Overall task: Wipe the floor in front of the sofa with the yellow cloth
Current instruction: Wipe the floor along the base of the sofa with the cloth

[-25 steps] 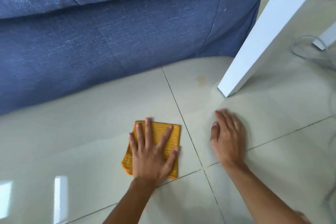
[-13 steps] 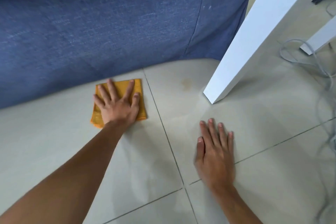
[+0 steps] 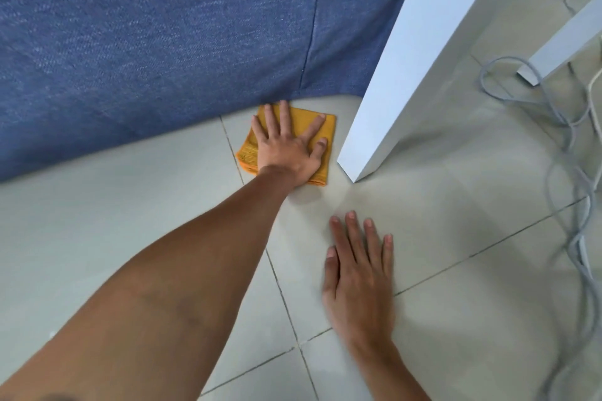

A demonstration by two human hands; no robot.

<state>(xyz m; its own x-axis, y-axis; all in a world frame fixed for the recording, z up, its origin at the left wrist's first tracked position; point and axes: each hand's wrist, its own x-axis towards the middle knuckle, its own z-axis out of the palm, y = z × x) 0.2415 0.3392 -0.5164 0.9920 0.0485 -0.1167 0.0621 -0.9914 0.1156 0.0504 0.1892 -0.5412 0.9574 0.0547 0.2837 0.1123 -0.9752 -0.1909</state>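
the left hand (image 3: 286, 146) is lying flat with its fingers spread wide, pressing down on the yellow cloth (image 3: 321, 135). it is not gripping, only pushing with the palm. the folded cloth is sitting on the floor (image 3: 114, 221) at about 12 o'clock from the person, right up against the bottom edge of the blue sofa (image 3: 163, 42), with the white table leg (image 3: 391, 91) just beside it at 3 o'clock. the right hand (image 3: 358, 270) is resting open and flat on the tiles at about 5 o'clock from the cloth, holding nothing and propping the body up.

to wipe well here, the palm is needing to stay flat and heavy so the whole cloth is rubbing the tile (not only one corner). sliding it along the sofa edge looks like the way to go, while watching that it is not bumping the table leg or bunching up. the grey cables (image 3: 553, 140) are lying well apart at 3 o'clock.
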